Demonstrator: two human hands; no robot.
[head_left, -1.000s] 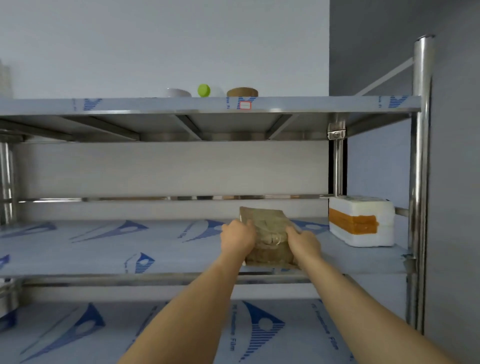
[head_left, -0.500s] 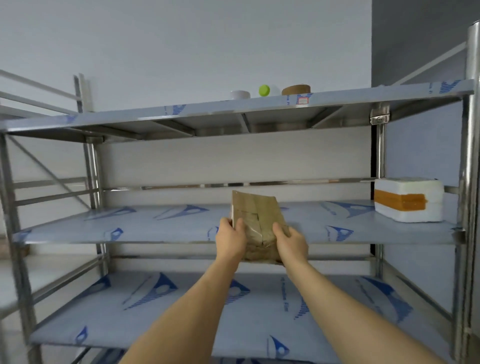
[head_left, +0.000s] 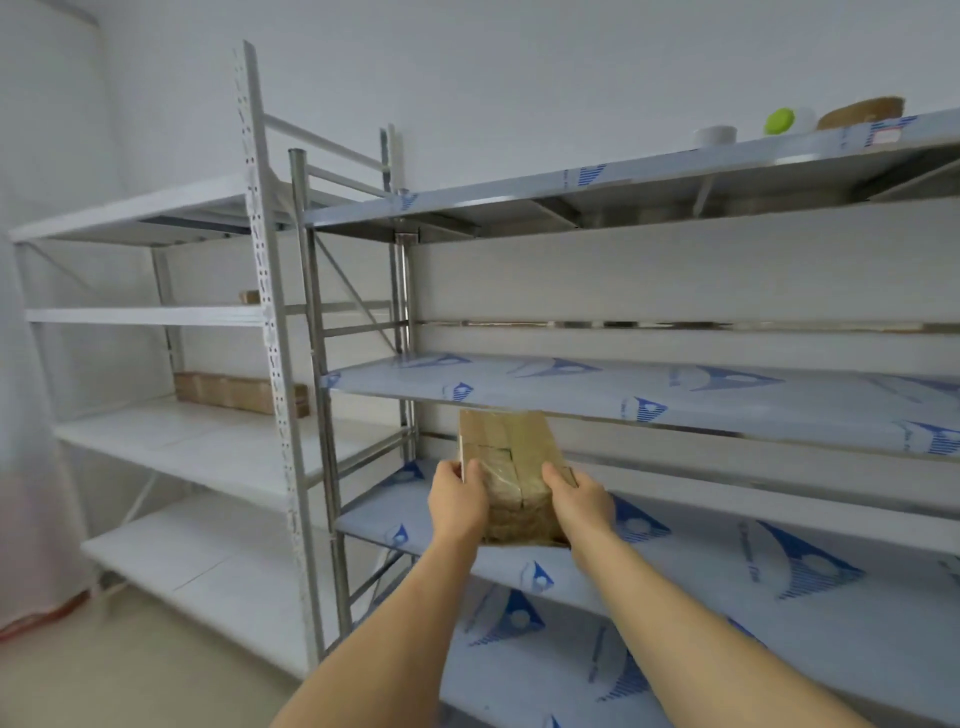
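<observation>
Brown cardboard parcel (head_left: 511, 475) under glossy clear tape; steel rack (head_left: 649, 182) shiny, shelves in blue-printed film; neighbouring rack (head_left: 260, 260) matt white.

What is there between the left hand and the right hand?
A brown taped package, as the head view shows. The left hand grips its left side and the right hand grips its right side. Nothing else lies between them.
</observation>
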